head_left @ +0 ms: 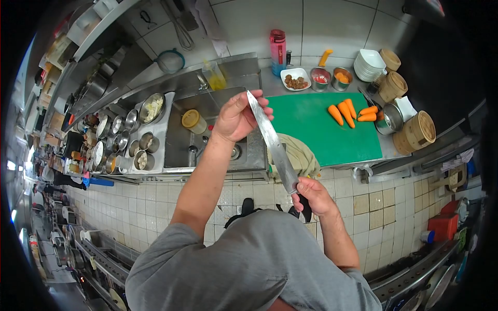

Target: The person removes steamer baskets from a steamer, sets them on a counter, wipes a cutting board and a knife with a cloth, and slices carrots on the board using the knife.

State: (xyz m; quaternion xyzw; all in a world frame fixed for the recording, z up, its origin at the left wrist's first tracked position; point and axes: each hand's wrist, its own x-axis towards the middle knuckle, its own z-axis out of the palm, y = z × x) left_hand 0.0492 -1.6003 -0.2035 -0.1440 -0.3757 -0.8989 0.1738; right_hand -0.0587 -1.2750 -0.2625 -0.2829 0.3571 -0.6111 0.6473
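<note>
A long knife (pixel 275 142) is held up in front of my body, its blade slanting with the tip at the upper left. My right hand (pixel 313 196) is closed round the knife's handle end. Beside the blade near its tip is my left hand (pixel 240 115), fingers curled behind it; whether they press on the metal is hard to tell. Beyond the hands lies a green cutting board (pixel 295 119) with several peeled-looking carrots (pixel 345 111) on its right part. A beige cloth (pixel 296 155) hangs over the board's front left edge.
A steel sink (pixel 176 150) holding a lidded tub (pixel 193 121) is left of the board. Metal bowls (pixel 152 108) stand farther left. Behind the board are a white dish (pixel 295 79), small pots (pixel 320 78) and a bottle (pixel 278 52); bamboo steamers (pixel 415 132) are at the right.
</note>
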